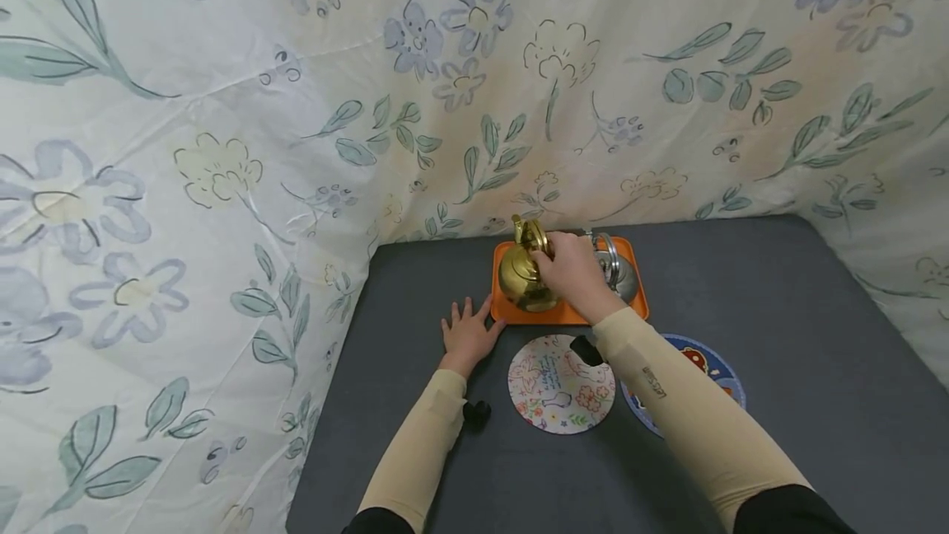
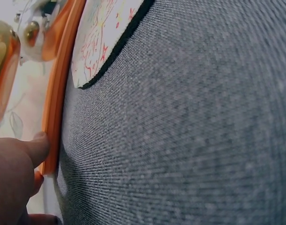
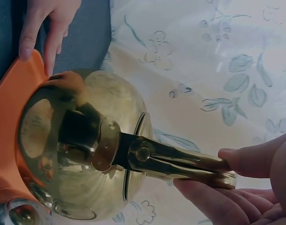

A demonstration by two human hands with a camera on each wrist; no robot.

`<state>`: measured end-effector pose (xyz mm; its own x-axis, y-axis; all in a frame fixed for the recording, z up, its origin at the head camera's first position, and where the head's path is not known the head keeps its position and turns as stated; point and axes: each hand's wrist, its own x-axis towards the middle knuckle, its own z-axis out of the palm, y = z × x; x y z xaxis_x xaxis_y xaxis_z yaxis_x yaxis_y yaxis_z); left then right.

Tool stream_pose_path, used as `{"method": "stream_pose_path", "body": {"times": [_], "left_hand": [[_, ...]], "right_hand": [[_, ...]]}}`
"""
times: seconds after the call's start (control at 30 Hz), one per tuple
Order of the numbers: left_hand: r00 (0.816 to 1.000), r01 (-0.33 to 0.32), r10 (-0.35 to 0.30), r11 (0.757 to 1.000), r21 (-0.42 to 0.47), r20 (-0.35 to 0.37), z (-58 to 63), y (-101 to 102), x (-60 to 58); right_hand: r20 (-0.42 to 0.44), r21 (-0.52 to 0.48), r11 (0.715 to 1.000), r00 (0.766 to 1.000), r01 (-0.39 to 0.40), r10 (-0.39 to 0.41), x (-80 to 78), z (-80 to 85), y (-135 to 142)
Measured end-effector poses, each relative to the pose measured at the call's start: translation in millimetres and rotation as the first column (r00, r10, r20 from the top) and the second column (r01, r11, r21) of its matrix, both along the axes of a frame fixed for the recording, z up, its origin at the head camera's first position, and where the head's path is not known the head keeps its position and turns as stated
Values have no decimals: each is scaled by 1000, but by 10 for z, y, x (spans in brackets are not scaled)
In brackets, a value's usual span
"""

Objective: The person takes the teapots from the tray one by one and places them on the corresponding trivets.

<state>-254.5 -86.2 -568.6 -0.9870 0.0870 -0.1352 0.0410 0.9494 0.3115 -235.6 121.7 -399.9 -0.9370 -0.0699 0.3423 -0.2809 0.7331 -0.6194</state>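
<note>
early on, i judge: center frame, my right hand (image 1: pixel 578 270) grips the gold teapot (image 1: pixel 526 283); my left hand (image 1: pixel 469 339), spread wide, touches the orange tray (image 1: pixel 559 317); the silver pot (image 1: pixel 628 283) is ungripped.

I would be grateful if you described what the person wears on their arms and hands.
The left hand and right hand are bare. The left sleeve and right sleeve are beige, with black fabric nearer the elbows. The right one bears a dark marking, too small to read. A small black piece sits near each wrist.
</note>
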Motion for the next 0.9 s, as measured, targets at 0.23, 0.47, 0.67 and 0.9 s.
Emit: {"method": "stream_pose_path", "body": {"times": [0.23,0.47,0.67,0.9], "left_hand": [[1000,-7,7,1000,-4,3,-22,14,-6],[1000,-6,6,1000,-15,7,-24,28,13],[1000,-2,2,1000,-8,-18,-60,2,13],[999,9,-10,1000,-13,-37,-74,3,4]], "right_hand": [[-29,16,1000,1000,-12,12,133,48,36],[-27,47,999,1000,-12,14,282,75,54],[-58,31,999,998,-31,33,400,68,62],[-79,49,998,996,-28,32,505,42,98]]}}
